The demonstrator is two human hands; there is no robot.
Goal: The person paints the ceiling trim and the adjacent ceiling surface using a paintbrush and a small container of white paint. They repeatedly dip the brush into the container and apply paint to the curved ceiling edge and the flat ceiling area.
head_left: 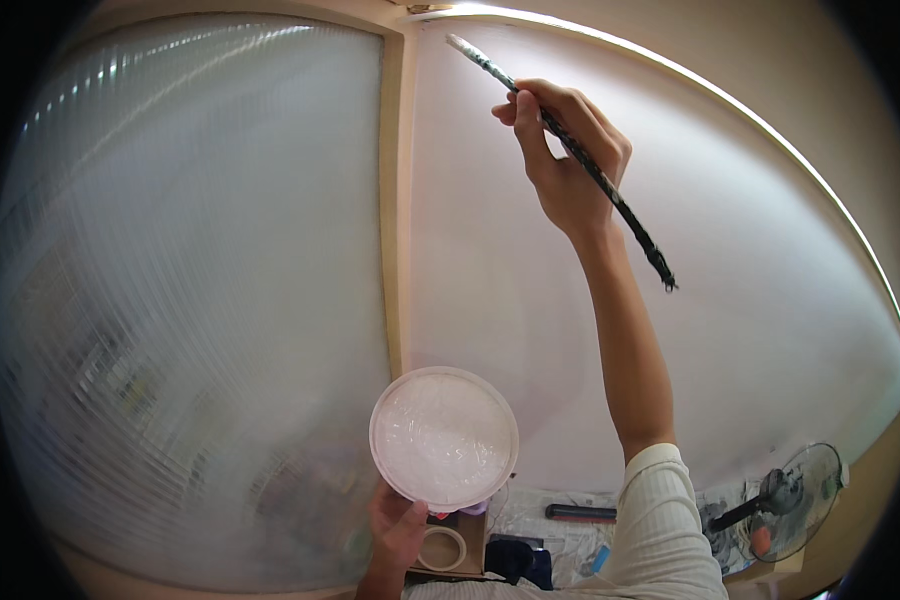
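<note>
Frosted, ribbed glass [190,300] filled the left half of the view, set in a pale wooden frame [395,200] that ran upright down the middle. Beside it, a white wall [750,300] took up the right half, edged by a curved pale trim above. Low at the right, a desk fan [795,495] lay on sheets of paper [550,530] spread over the floor, with a roll of tape [442,548] and a dark flat bar [580,512] nearby.

Near the bottom centre, the left hand [398,530] gripped a round white tub [444,437] of paint from beneath, thumb curled over its lower rim, the white contents facing the camera. Higher up, the right hand [565,150] was closed around a long dark paintbrush [560,140], pinching it at mid-handle, arm stretched upward in a ribbed white sleeve [660,530]. Its white-coated bristle tip reached the wall's top corner, just beside the frame.
</note>
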